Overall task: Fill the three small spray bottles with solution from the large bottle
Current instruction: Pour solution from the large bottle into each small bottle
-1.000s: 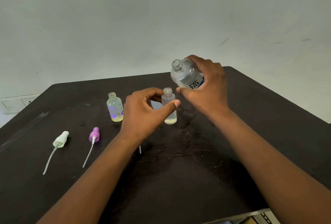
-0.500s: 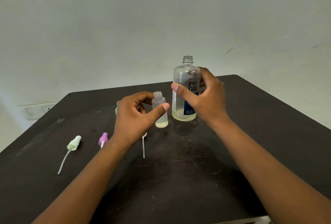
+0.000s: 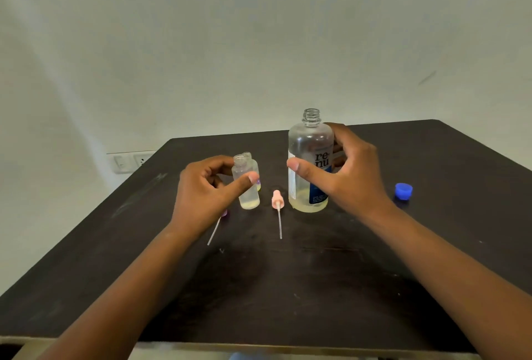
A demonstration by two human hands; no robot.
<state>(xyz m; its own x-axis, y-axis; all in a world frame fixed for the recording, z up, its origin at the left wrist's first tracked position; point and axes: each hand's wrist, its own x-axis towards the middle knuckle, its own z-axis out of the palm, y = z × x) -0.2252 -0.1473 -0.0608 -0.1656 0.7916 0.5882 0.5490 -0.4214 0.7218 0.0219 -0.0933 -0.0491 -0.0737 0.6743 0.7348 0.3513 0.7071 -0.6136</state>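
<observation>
Now, large bottle: I see the large bottle (image 3: 310, 164) upright on the table (image 3: 288, 287), cap off, only a shallow layer of yellowish solution at its base.
Right hand: my right hand (image 3: 345, 169) curls around the large bottle's side, thumb across the label; whether the fingers are pressing or just leaving the wall I cannot tell.
Left hand: my left hand (image 3: 207, 189) pinches the small bottle (image 3: 247, 184) between thumb and curled fingers, holding it upright with its base on or just above the table.
Small bottle: open neck, a thin layer of liquid at the bottom. A second small bottle (image 3: 253, 169) stands directly behind it, mostly hidden.
Handling, large bottle: I judge it light now, clear thin-walled plastic, likely smooth. Best taken around the mid-body at the label, not squeezed.
Handling, small bottle: very light and tippy, narrow mouth; steady it low on the body.
Spray tops: a pink spray top (image 3: 277, 201) with its tube lies between the bottles; another tube (image 3: 214, 233) shows beneath my left wrist.
Cap: a blue cap (image 3: 403, 191) lies well apart to the right.
</observation>
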